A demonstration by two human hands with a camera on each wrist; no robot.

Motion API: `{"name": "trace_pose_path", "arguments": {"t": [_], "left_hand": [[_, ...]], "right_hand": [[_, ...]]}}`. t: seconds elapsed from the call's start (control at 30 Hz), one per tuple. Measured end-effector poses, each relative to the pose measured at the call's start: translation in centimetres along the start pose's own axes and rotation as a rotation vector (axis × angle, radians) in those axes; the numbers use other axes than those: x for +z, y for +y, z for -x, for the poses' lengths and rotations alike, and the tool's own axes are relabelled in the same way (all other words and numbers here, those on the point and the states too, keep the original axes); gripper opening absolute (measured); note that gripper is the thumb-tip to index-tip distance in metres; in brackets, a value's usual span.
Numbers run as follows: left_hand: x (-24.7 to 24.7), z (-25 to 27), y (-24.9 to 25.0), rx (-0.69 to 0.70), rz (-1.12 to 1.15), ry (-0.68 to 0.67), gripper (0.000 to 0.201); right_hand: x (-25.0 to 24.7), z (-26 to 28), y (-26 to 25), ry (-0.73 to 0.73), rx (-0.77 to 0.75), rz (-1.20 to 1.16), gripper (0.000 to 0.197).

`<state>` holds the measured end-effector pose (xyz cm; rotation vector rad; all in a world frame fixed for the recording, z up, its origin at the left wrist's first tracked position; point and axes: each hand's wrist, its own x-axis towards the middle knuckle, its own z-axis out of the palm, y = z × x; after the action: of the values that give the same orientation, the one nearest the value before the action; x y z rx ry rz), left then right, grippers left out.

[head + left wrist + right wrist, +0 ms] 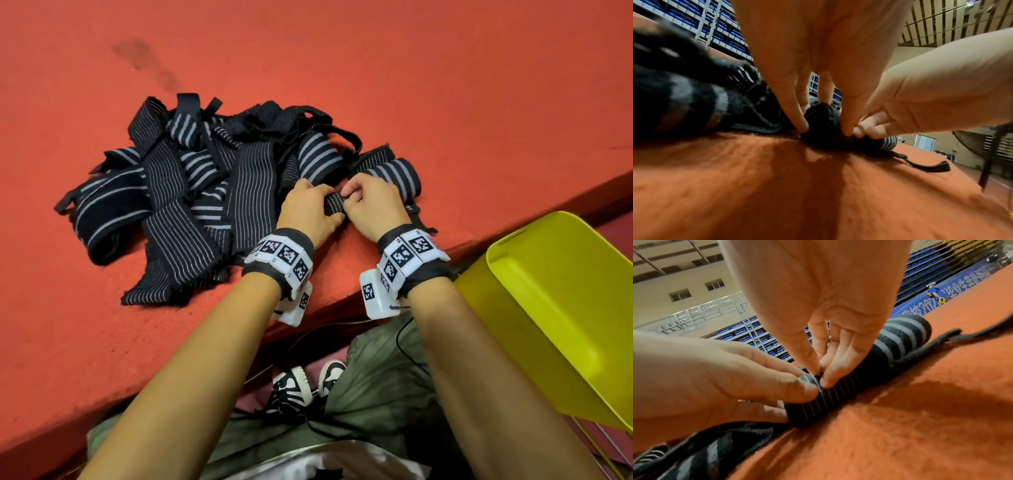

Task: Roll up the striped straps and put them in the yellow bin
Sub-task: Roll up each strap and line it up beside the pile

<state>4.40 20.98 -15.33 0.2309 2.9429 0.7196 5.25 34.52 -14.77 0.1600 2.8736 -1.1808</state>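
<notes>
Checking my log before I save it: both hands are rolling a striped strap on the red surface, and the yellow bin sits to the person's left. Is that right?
Not quite. The yellow bin sits to the person's right, below the edge of the red surface, as the head view shows. The rest holds: the left hand and right hand both grip the striped strap there.

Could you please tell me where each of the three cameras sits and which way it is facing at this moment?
Head: worn high, looking down at the strap pile and yellow bin; both forearms, legs and shoes show.
Left wrist: low on the red surface, looking along the left hand at its grip.
Right wrist: low, looking along the right hand; the left hand enters.
All views share the rolled strap both hands hold.
</notes>
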Motion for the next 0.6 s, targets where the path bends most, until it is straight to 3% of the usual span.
{"name": "trace_pose_path", "arguments": {"t": [0.13,0.27,0.33,0.43,0.53,0.6], "left_hand": [[0.0,0.0,-0.6,0.019,0.093,-0.033,0.057],[-0.4,0.3,-1.4,0.072,0.336,0.066,0.051],[-0.4,0.4,-1.6,0.081,0.309,0.115,0.046],[-0.3,0.4,-1.7,0.08,0.233,0.076,0.037],[-0.9,0.5,-1.7,0.114,0.225,0.032,0.041],[-2.1,0.5,-2.2,0.106,0.239,0.035,0.041]], "right_hand": [[0.0,0.0,-0.8,0.015,0.011,0.076,0.021],[0.3,-1.0,-1.1,0.035,-0.004,0.125,0.009],[0.6,-1.2,-1.3,0.016,-0.026,0.146,0.02],[1.2,-1.3,-1.8,0.012,-0.026,0.176,0.018],[1.3,-1.1,-2.5,0.006,-0.01,0.162,0.009],[1.3,-1.1,-3.3,0.01,-0.023,0.143,0.019]]}}
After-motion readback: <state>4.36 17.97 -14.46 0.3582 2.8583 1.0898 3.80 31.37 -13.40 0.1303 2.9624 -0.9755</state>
